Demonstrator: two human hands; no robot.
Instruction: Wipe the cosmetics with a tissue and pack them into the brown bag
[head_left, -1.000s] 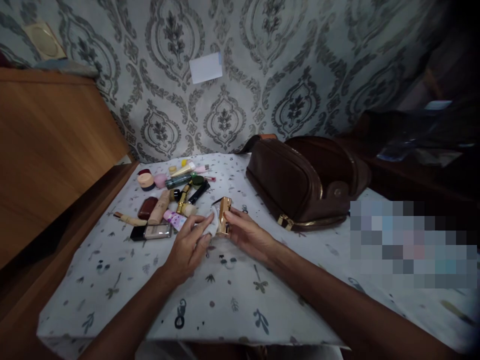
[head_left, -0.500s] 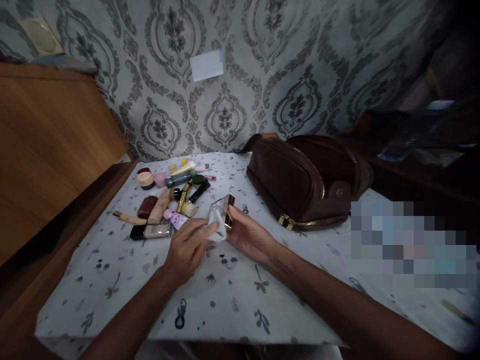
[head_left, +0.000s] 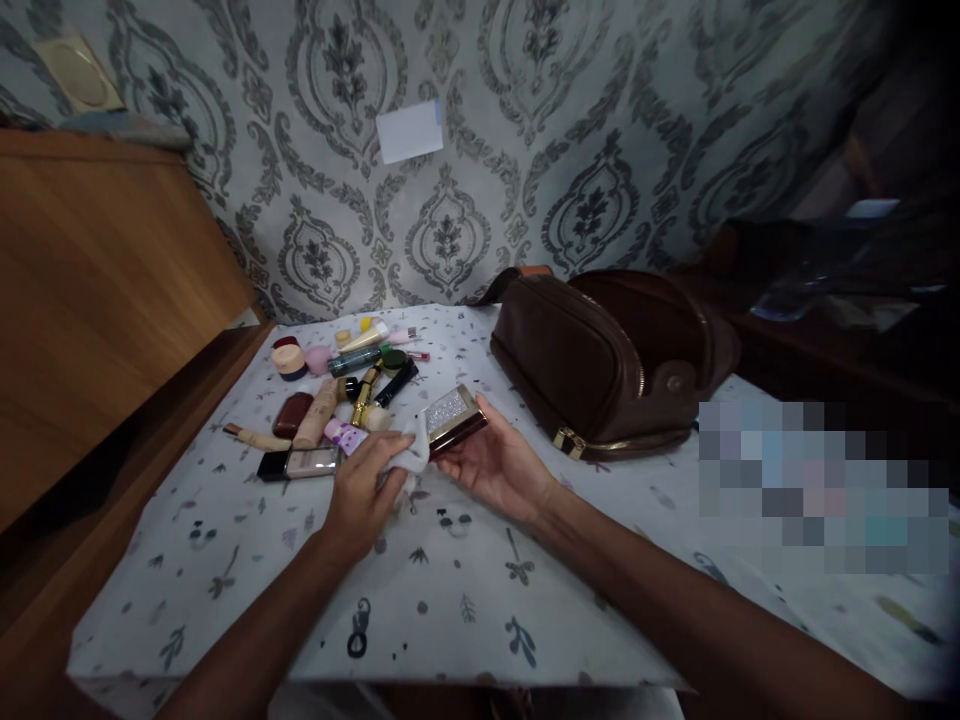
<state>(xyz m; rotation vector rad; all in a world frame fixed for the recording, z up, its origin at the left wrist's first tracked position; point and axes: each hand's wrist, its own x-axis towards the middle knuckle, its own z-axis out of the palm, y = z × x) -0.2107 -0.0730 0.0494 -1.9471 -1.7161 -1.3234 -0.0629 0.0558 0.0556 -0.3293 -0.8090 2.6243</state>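
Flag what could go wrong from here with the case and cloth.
1. The right hand holds the glittery case up at a tilt; it could slip and drop.
2. The white cloth bunches at the case's edge and might snag.
3. The left hand is close to the purple-and-white tube and could nudge it.

A wall [head_left: 517, 170] papered in pale grey with dark damask medallions rises behind the table [head_left: 420, 650], which wears a white tablecloth [head_left: 289, 500] printed with small plants. A blank white card [head_left: 410, 131] is on the wall above the table. Left of the table stands an orange-brown wooden cabinet [head_left: 97, 270]; above that, a beige square plate [head_left: 79, 75]. The light is dim, and the area right of the table sinks into blurred darkness.
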